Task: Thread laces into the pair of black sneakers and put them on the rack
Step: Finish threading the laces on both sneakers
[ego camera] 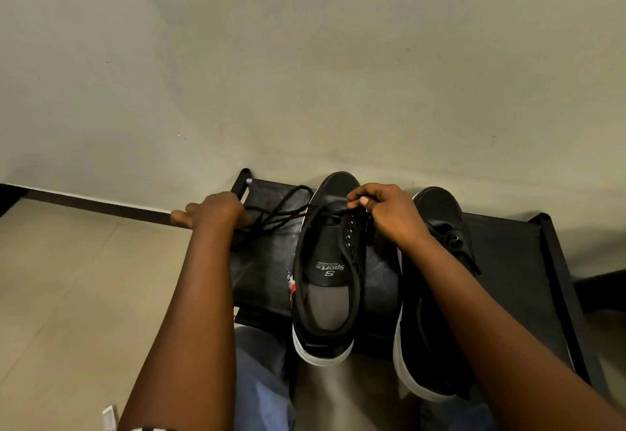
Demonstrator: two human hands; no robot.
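Two black sneakers with white soles stand on the black rack (515, 261), toes toward the wall. The left sneaker (327, 268) has its tongue folded open and a black lace (281, 213) running through its front eyelets. My left hand (213, 212) holds the lace's loose lengths pulled out to the left over the rack's corner. My right hand (382, 210) pinches the lace at the sneaker's front eyelets. The right sneaker (437, 295) lies partly hidden under my right forearm, with a lace showing at its eyelets.
The rack stands against a plain beige wall (305, 58) with a dark skirting strip (101, 205). Tiled floor (67, 295) lies to the left. My knees in blue jeans (261, 380) sit just before the rack's front edge. A small white object (109, 417) lies on the floor at bottom left.
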